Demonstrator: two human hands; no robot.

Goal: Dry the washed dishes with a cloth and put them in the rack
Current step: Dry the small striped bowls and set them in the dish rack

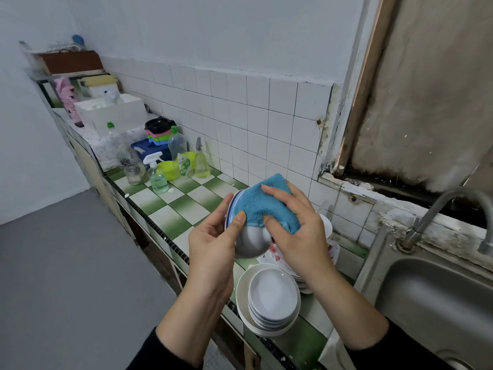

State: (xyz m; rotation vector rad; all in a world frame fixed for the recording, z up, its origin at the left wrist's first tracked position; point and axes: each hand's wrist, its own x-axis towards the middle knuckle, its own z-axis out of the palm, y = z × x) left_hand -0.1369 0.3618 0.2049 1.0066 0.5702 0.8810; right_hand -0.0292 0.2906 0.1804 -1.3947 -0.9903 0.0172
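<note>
Two hands work close together over a tiled kitchen counter, both arms in dark sleeves reaching up from the bottom edge. Nearest the viewer, by the counter's front edge, sits a stack of white dishes, small shallow bowls nested on wider plates, and just behind it lies a pile of flower-patterned plates. Above these the left hand holds a grey bowl in the air, tipped on its side. Its fingers curl behind the blue-edged rim and its thumb lies across the outer wall, touching the cloth's lower edge. The right hand grips a blue cloth against the bowl, with the fingers spread and bent over the top of the cloth and the thumb pressing its lower fold onto the bowl. The cloth covers the upper part of the bowl and leaves the rounded base bare. To the right lies a steel sink with a curved tap over it. Farther along the green-and-white checked counter stand a glass jar, a spray bottle, several clear soap bottles and a lime-green tub. Behind them sit a blue box and a white container, against a white tiled wall.
</note>
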